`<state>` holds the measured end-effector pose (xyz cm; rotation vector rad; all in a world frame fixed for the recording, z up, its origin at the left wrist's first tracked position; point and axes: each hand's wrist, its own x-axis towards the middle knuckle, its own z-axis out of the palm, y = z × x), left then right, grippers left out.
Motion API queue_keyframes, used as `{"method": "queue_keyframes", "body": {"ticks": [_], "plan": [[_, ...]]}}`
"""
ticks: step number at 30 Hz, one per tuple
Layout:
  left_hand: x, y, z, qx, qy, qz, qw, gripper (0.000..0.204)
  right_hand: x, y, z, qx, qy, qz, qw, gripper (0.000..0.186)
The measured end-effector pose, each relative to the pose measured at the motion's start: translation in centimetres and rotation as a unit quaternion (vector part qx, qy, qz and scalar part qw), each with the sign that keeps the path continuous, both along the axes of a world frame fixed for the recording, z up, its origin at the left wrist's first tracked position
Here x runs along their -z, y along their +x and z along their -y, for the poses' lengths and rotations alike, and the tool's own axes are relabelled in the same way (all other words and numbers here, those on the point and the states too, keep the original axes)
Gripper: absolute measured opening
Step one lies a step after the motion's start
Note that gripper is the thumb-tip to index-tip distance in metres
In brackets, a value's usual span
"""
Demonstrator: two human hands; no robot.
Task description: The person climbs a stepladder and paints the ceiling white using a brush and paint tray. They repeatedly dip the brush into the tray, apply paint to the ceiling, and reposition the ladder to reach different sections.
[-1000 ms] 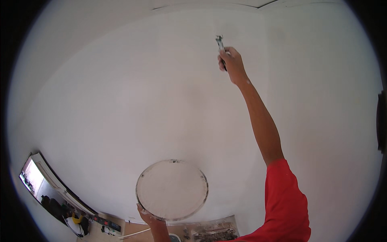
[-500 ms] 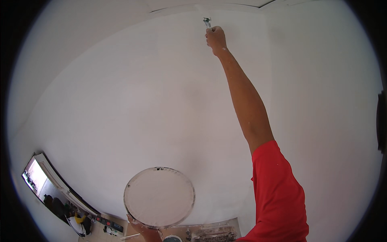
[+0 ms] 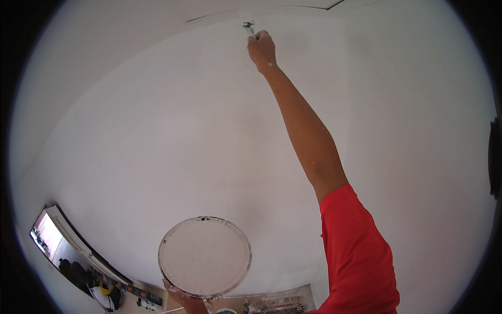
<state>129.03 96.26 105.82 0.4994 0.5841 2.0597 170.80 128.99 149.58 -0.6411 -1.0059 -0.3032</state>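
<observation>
High above the round board (image 3: 205, 256), a small tool (image 3: 250, 26) is gripped in the closed right hand (image 3: 261, 48), presumably outstretched for reach, while the board is propped at lower left by the left hand (image 3: 180, 296), probably for balance, though how open cannot be told.
</observation>
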Motion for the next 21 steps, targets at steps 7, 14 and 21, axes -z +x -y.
{"method": "queue_keyframes", "body": {"ticks": [7, 14, 21], "plan": [[1.1, -0.7, 1.1, -0.063, -0.022, -0.108, 0.992, 0.053, 1.0, 3.8, 3.8, 0.041, -0.055, -0.017, 0.997, 0.023], [-1.4, 1.3, 2.2, -0.101, -0.003, -0.155, 0.983, 0.049, -3.3, 15.1, 4.0, 0.034, -0.024, -0.100, 0.994, 0.024], [-2.4, 2.1, 1.1, -0.070, 0.020, -0.139, 0.988, 0.048, -3.7, 19.3, 5.6, 0.034, -0.009, -0.225, 0.974, 0.020]]}}
